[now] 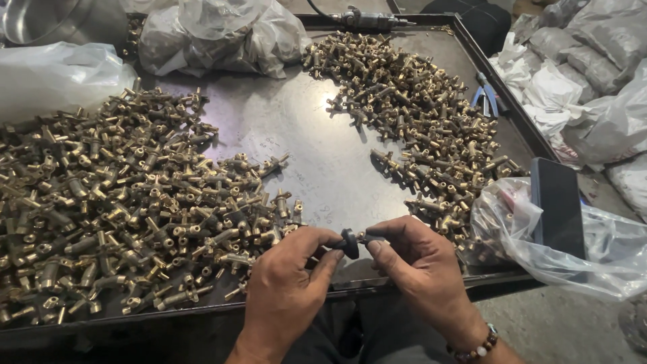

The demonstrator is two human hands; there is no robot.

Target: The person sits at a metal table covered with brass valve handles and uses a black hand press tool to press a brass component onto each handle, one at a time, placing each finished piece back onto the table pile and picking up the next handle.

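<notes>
I hold my left hand (286, 280) and my right hand (421, 266) close together over the near edge of the dark flat metal tray (317, 155), right in front of me. My left fingertips pinch a small black round knob (350, 243), thumb on the near side and forefinger curled over the top, so the hand is narrowly closed on it. My right hand is also closed, thumb and first fingers gripping a short brass valve fitting (373, 237) whose stem points left into the knob. The two parts touch between my hands, held level and end to end so the stem lines up with the knob's middle.

To the left lies the large heap of brass valve fittings (114, 209), spread wide and reaching almost to my left wrist, so a piece is within easy reach. A second heap of brass fittings (418, 114) runs from the far middle of the tray down toward my right hand. Between the heaps the tray shows bare metal.

A pair of blue-handled pliers (486, 98) lies at the far right edge of the tray. A crumpled clear plastic bag (539, 236) sits at the near right corner, just beside my right hand, with a flat black box (558, 207) standing against it. More white plastic bags (222, 34) lie at the far side.
</notes>
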